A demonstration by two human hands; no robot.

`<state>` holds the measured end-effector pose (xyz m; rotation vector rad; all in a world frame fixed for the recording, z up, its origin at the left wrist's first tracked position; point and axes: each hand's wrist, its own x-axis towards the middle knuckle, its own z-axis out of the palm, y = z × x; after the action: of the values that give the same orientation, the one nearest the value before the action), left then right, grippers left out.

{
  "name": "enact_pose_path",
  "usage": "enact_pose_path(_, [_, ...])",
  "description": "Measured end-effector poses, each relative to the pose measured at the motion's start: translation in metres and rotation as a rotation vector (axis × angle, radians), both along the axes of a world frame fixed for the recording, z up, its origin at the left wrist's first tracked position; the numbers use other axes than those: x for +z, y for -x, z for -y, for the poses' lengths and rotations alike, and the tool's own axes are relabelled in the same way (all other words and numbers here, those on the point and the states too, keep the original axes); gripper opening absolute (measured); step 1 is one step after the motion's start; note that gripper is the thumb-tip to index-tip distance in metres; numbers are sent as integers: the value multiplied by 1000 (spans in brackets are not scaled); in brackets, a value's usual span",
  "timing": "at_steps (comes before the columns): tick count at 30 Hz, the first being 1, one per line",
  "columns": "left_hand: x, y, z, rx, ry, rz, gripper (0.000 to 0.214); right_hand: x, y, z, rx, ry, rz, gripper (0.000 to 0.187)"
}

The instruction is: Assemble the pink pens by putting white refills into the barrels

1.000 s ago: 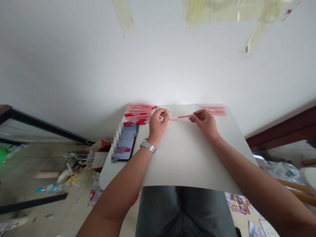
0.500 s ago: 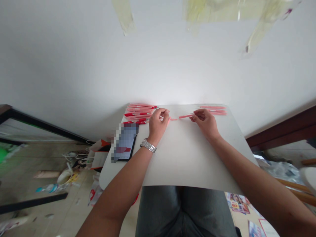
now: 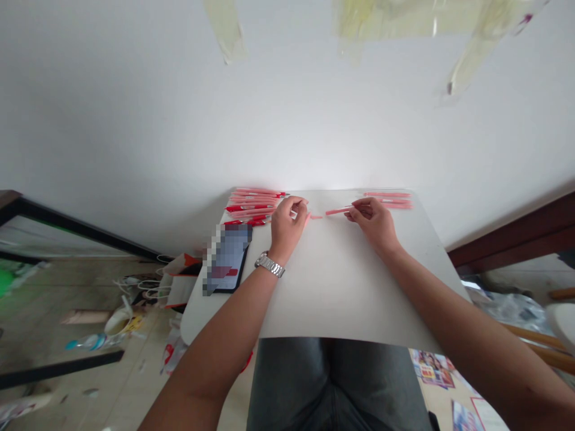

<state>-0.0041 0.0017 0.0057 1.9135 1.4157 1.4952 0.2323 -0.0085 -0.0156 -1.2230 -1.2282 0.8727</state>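
Over the white table (image 3: 332, 281), my left hand (image 3: 287, 222) is closed in a pinch around a slim pink piece (image 3: 308, 219), most of it hidden by the fingers. A thin pink tip (image 3: 317, 217) shows just right of that hand. My right hand (image 3: 372, 218) pinches a pink pen barrel (image 3: 338, 211), whose free end points left toward the other hand, a small gap apart. Left of my left hand lies a stack of pink and red pens (image 3: 254, 199). Beyond my right hand, several pink sticks (image 3: 395, 203) lie side by side.
A phone (image 3: 231, 263) lies at the table's left edge. The white wall (image 3: 323, 120) rises directly behind the table. On the floor to the left are a plastic bottle (image 3: 90, 342), a cup (image 3: 117, 322) and cables. A dark wooden frame (image 3: 516, 245) stands on the right.
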Motion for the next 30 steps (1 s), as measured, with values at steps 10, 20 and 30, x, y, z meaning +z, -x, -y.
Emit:
enact_pose_path(10, [0,-1,1,-5,-6,5,12,4,2,2,1,10,-7,58])
enact_pose_path(20, [2,-2,2,-41,2,19,13,6,6,2,80,29,-150,50])
enact_pose_path(30, [2,-7,7,-192,7,-8,19,5,7,2,141,63,-266,45])
